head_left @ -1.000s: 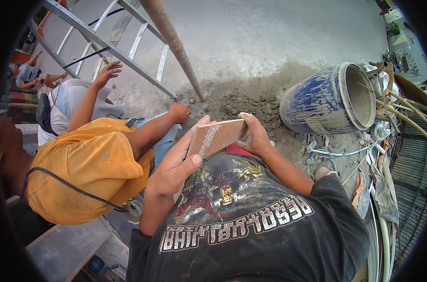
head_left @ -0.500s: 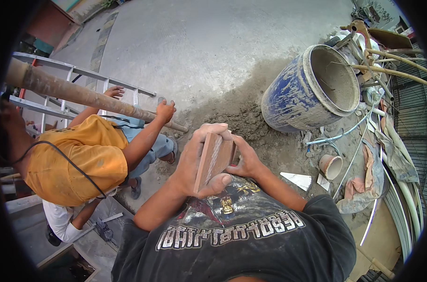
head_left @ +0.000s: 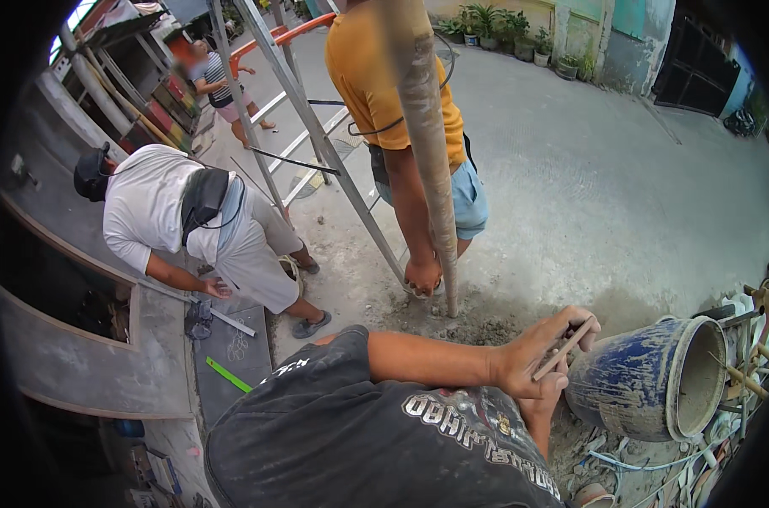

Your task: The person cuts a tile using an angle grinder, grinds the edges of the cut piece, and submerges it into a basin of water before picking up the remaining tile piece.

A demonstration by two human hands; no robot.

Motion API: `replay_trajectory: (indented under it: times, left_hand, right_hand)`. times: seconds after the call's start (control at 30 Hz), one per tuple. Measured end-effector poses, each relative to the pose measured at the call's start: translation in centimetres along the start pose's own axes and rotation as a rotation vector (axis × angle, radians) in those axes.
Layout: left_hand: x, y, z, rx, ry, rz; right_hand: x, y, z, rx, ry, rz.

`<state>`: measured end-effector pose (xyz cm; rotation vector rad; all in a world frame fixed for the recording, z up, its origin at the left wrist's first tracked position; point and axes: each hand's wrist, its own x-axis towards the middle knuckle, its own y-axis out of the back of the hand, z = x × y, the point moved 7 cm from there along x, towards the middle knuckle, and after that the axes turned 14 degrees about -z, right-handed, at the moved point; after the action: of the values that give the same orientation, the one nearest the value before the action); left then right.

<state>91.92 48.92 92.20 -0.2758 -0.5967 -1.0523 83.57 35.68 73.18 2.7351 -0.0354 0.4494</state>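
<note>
My left hand [head_left: 513,362] grips a thin, flat brown slab [head_left: 564,349], tilted and seen nearly edge-on, with fingers reaching around its far side. Just below, my right hand [head_left: 547,394] is closed at the slab's lower part; its fingers are mostly hidden. Both hands are held in front of my dark printed shirt. Beyond them lies a blue drum [head_left: 630,381] on its side, crusted with grey cement. Whether the slab is wood or tile, I cannot tell.
A person in an orange shirt [head_left: 363,76] stands ahead beside an upright pole [head_left: 428,161] and an aluminium stepladder [head_left: 304,110]. Another person in white [head_left: 152,199] bends at left. A green level-like bar [head_left: 228,374] lies nearby. Wet mortar [head_left: 486,330] covers ground near the drum.
My view has swung left, so hands and drum appear farther right. The slab now shows nearly edge-on. The orange-shirted person stands more upright, and the pole has gone from slanting to upright.
</note>
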Motion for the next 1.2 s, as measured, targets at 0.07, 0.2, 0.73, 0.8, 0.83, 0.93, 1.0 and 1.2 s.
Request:
replay_trajectory:
  times: [0.07, 0.2, 0.73, 0.8, 0.83, 0.93, 1.0, 1.2]
  left_hand:
    - [-1.1, 2.5, 0.5, -0.155, -0.037, 0.071]
    - [-3.4, 7.3, 1.9, -0.153, 0.027, 0.11]
    - [-3.1, 18.5, -0.5, 0.216, 0.013, 0.364]
    - [-1.9, 20.0, -2.1, 0.244, 0.02, 0.401]
    - [-1.4, 20.8, -3.1, 0.208, 0.004, 0.433]
    - [1.1, 23.4, -5.7, 0.208, -0.041, 0.505]
    - [3.5, 25.0, -8.9, 0.224, -0.053, 0.533]
    - [13.5, 29.3, -18.5, 0.073, -0.116, 0.744]
  right_hand:
    - [2.3, -2.0, -0.8, -0.388, -0.043, -0.121]
    - [4.7, -5.1, 0.7, -0.183, -0.083, -0.067]
    - [20.2, -7.5, 3.9, -0.315, -0.022, -0.366]
    - [22.8, -7.3, 5.4, -0.32, 0.029, -0.434]
    - [24.2, -7.1, 6.4, -0.287, -0.014, -0.503]
    - [28.6, -5.7, 9.7, -0.3, -0.066, -0.6]
    - [32.0, -4.0, 12.6, -0.295, -0.028, -0.654]
    - [41.6, 4.9, 20.8, -0.329, -0.033, -0.768]
